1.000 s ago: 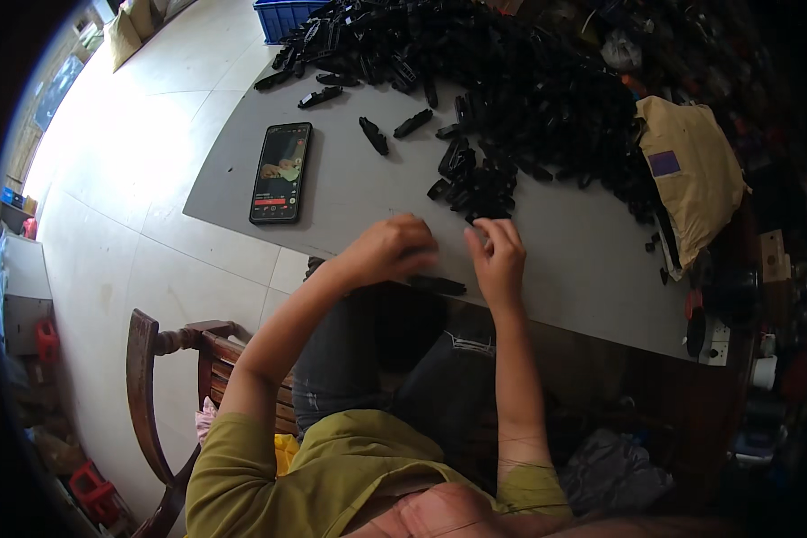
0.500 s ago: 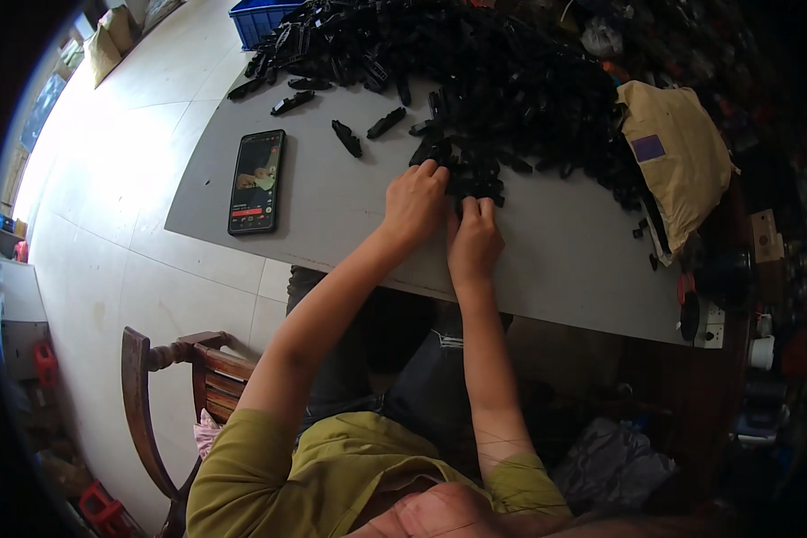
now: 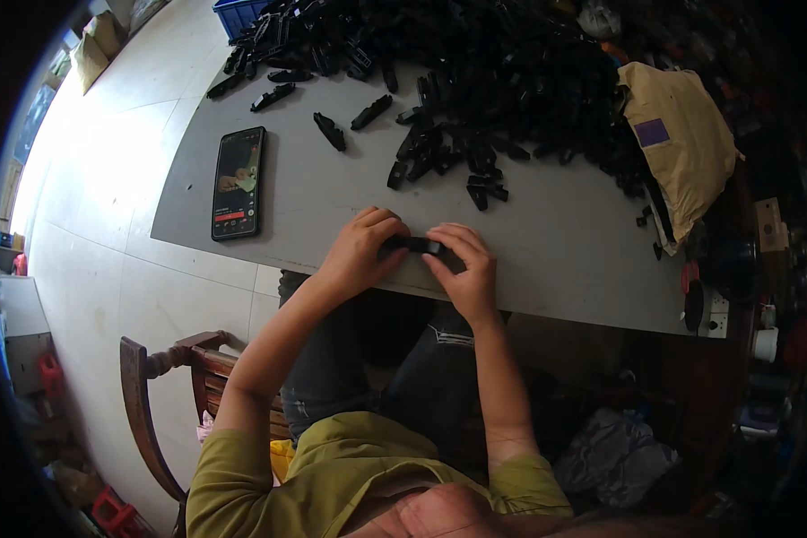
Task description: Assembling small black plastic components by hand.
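Between my two hands, just above the near edge of the grey table (image 3: 305,206), is a small black plastic part (image 3: 419,245). My left hand (image 3: 360,254) pinches its left end, and my right hand (image 3: 468,269) has its fingers closed on the right end. My fingers cover much of the part, so its full shape is hidden. Beyond my hands a large heap of similar black plastic parts (image 3: 511,90) spreads over the far side of the table. A few loose ones, such as a black clip-like piece (image 3: 329,131), lie apart from the heap.
A phone (image 3: 238,184) with its screen lit lies on the table at the left. At the right edge stands a tan sack (image 3: 677,143), near a power strip (image 3: 718,316). A blue crate (image 3: 238,18) is at the far left, and a wooden chair (image 3: 143,412) is beside me.
Both hands have drawn back from the heap toward the near table edge. They now hold a black plastic part between them. The view has shifted slightly.
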`<action>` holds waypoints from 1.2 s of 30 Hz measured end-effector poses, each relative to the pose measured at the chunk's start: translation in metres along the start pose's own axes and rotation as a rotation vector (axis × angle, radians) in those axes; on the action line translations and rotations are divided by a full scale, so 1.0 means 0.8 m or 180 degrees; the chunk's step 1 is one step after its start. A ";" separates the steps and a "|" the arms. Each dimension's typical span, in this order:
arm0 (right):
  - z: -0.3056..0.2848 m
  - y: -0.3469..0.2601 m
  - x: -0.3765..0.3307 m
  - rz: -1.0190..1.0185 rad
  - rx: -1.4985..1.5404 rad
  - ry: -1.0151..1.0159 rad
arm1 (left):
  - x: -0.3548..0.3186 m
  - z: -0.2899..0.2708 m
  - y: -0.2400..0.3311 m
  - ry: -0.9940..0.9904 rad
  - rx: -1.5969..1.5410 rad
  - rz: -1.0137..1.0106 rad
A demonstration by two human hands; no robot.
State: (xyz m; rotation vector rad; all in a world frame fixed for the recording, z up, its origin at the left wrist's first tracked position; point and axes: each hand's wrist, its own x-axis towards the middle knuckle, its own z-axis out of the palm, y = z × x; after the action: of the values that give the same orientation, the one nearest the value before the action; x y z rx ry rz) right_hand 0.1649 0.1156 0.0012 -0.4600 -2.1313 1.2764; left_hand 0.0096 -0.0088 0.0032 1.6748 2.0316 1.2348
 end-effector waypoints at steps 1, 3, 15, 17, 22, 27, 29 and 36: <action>-0.003 -0.001 -0.002 -0.0524 -0.0851 0.0075 | 0.001 -0.001 0.000 -0.0035 -0.0057 0.0016; -0.016 0.000 -0.004 -0.0374 -0.0970 0.0107 | 0.001 -0.002 -0.003 -0.0071 -0.0116 0.0025; -0.017 0.000 0.020 -0.0880 -0.1227 -0.0821 | -0.002 -0.013 -0.013 -0.0281 -0.0195 0.0329; -0.002 0.001 0.035 -0.0520 -0.0979 -0.0613 | 0.004 -0.031 -0.029 -0.0243 -0.0380 0.0221; 0.069 -0.015 0.094 -0.0347 -0.1960 -0.0096 | 0.063 -0.072 -0.093 0.1549 0.2062 0.0100; 0.088 0.011 0.093 -0.0211 -0.2922 -0.0365 | 0.062 -0.082 -0.097 0.1223 0.2626 0.0307; 0.070 0.022 0.080 -0.0513 -0.2507 -0.0123 | 0.047 -0.071 -0.066 0.0239 0.1140 -0.0540; 0.002 0.005 0.034 0.1543 0.2202 0.0045 | 0.016 -0.019 -0.029 -0.0155 -0.0019 0.0623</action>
State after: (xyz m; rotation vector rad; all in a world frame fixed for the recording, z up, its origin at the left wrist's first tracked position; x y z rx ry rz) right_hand 0.1434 0.1323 0.0059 -0.6866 -1.4574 2.1474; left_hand -0.0203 -0.0039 -0.0003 1.9194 1.8708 1.2439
